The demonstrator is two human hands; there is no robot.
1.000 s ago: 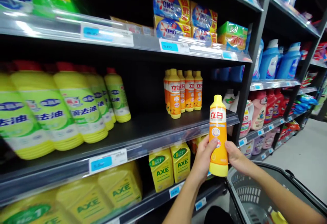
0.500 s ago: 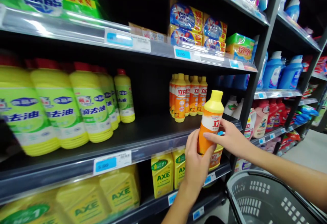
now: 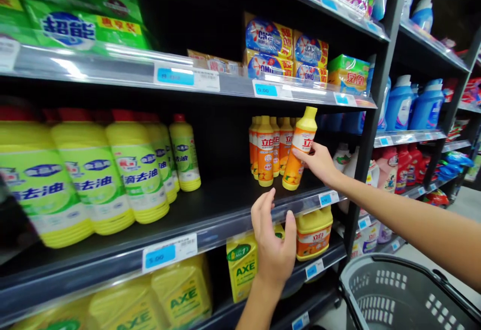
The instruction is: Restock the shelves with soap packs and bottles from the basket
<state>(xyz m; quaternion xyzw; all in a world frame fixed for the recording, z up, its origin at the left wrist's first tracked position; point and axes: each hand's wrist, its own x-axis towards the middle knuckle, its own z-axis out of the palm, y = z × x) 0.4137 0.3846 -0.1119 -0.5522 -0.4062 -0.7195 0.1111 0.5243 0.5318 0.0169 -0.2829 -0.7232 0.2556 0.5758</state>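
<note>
My right hand [image 3: 319, 163] grips an orange bottle with a yellow cap [image 3: 299, 149], tilted, its base just above the middle shelf [image 3: 225, 202]. It hangs right beside a row of several matching orange bottles [image 3: 268, 149] standing on that shelf. My left hand [image 3: 273, 239] is raised in front of the shelf edge with fingers apart, holding nothing.
Large yellow-green bottles with red caps [image 3: 112, 169] fill the shelf's left part. Yellow AXE jugs [image 3: 242, 265] and an orange jug [image 3: 313, 232] stand on the shelf below. Soap packs [image 3: 285, 51] sit above. A grey basket [image 3: 394, 295] is at lower right.
My right hand carried the orange bottle up and away to the shelf beside the other orange bottles. My left hand let go of it and now hangs free with fingers apart.
</note>
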